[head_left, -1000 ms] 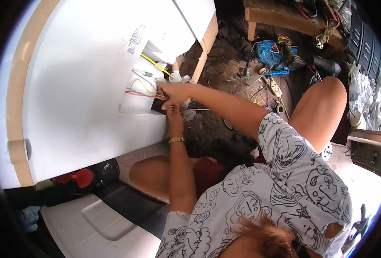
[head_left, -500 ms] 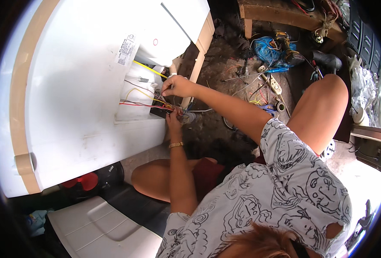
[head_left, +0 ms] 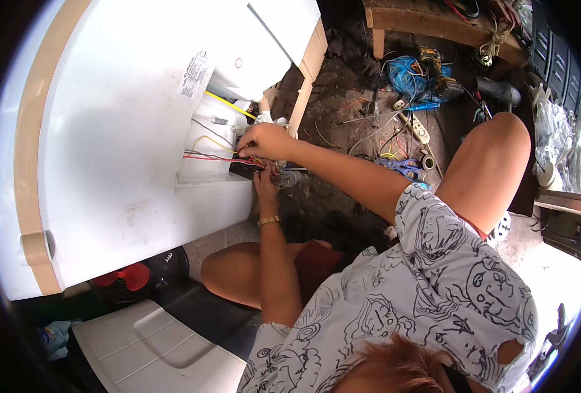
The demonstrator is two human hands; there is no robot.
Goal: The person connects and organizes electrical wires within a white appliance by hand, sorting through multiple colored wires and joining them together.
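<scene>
A large white appliance [head_left: 127,131] lies tipped in front of me, with an opening where red, grey and yellow wires [head_left: 215,158] run out. My right hand [head_left: 264,142] is over the wire ends, thumb and fingers pinched together on a thin wire. Just below it, my left hand [head_left: 265,181], with a gold bracelet at the wrist, is closed on the bundle of coloured wires. Beside its fingers is a black box-like part [head_left: 241,170]. A whitish round part [head_left: 289,178] hangs to the right of this hand. The exact wire in my right fingertips is too small to make out.
On the floor to the right lie a long blue-handled screwdriver [head_left: 425,107], a power strip [head_left: 419,128], blue-handled scissors [head_left: 405,168], a tape roll [head_left: 428,162] and a yellow-black power drill [head_left: 444,82] on blue plastic. A wooden bench [head_left: 434,23] stands behind; a light grey panel [head_left: 153,347] lies lower left.
My right hand has moved down and left, from above the wires to close over them. My left hand stays about where it was. The scissors are less covered by my right arm.
</scene>
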